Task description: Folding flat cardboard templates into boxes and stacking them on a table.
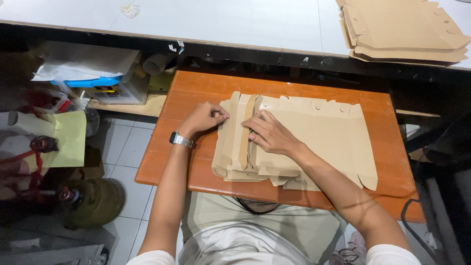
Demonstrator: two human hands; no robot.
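- Brown die-cut cardboard box blanks are stacked at frame centre on an orange wooden desk.
- A raised flap is pinched by the curled left hand.
- The stack is pressed flat, steadied under the spread right hand.
- More blanks are piled upper right.

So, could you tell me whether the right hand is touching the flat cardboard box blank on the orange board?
Touching: the head view shows the right hand pressed flat on the cardboard blank, fingertips at its fold.

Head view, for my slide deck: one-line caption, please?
Both hands, left hand and right hand, press flat cardboard blanks on an orange table.
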